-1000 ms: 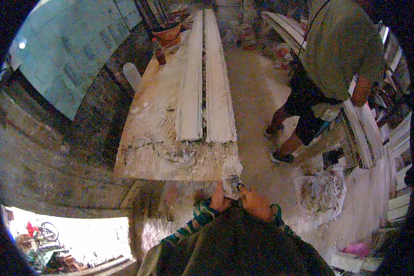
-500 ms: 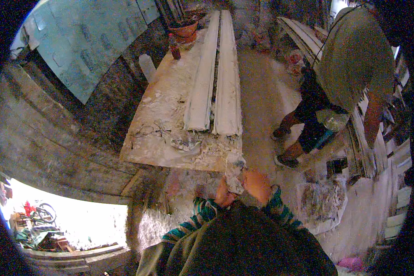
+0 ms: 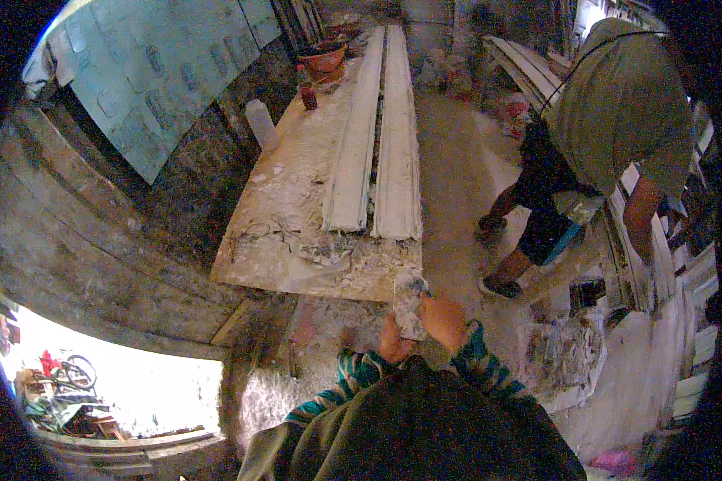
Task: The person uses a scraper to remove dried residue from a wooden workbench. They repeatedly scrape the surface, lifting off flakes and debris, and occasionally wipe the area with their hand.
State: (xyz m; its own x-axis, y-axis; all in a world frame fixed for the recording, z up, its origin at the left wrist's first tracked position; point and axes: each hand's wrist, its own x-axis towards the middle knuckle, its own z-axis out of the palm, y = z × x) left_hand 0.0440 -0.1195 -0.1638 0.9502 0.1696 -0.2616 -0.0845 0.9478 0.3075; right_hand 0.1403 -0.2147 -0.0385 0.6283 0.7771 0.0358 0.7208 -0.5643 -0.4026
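Note:
My left hand (image 3: 394,343) is closed around the lower part of a pale, plaster-smeared piece (image 3: 409,314) just off the table's near right corner. On that piece's right side my right hand (image 3: 444,319) is closed, with a small greyish tool end (image 3: 415,284) showing by its fingertips. Its handle is hidden in the fist, and I cannot make out the tool's kind. Beyond both hands stands a plaster-crusted table (image 3: 281,260). Two long white moldings, a left molding (image 3: 354,160) and a right molding (image 3: 398,160), lie along it with a narrow gap between them.
A red bottle (image 3: 308,97), a whitish container (image 3: 261,123) and an orange basin (image 3: 322,58) stand along the table's far left side. A person (image 3: 622,112) bends at the right beside long pale strips (image 3: 638,240). Dried plaster covers a sheet (image 3: 561,357) on the floor.
My right hand has shifted slightly along the plaster-smeared piece, and the tool end shows more plainly at its fingertips. My left hand keeps its grip. The bending person has moved slightly.

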